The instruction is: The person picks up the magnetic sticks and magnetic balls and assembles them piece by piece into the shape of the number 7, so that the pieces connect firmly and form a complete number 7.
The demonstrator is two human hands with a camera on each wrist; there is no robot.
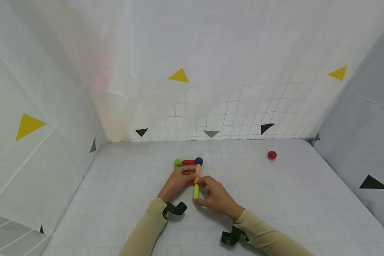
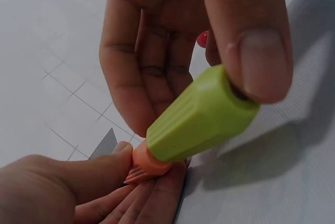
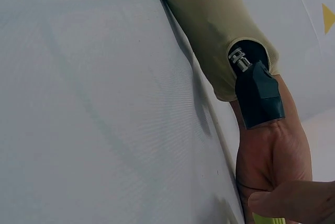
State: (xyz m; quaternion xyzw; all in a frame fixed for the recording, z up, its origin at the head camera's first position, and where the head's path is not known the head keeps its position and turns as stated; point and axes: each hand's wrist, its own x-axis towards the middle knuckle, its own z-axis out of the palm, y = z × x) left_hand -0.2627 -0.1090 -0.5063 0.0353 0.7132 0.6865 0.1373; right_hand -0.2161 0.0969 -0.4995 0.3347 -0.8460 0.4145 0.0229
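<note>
My left hand (image 1: 178, 180) pinches an orange rod (image 1: 197, 170) between thumb and fingers. Its far end meets a dark blue ball (image 1: 199, 161). From that ball a red rod (image 1: 188, 162) runs left to a lime green ball (image 1: 178, 162). My right hand (image 1: 216, 193) holds a yellow-green ridged rod (image 2: 201, 116) by its two ends, thumb on the near end. In the left wrist view this rod's far end meets the orange rod's end; whether they are locked together I cannot tell. The right wrist view shows only a sliver of the yellow-green rod (image 3: 268, 219).
A red ball (image 1: 272, 155) lies apart at the back right of the white table (image 1: 291, 199). Behind stands a white sheet wall (image 1: 230, 46) with yellow and dark triangles; side sheets rise left and right. A dark camera mount sits on each wrist.
</note>
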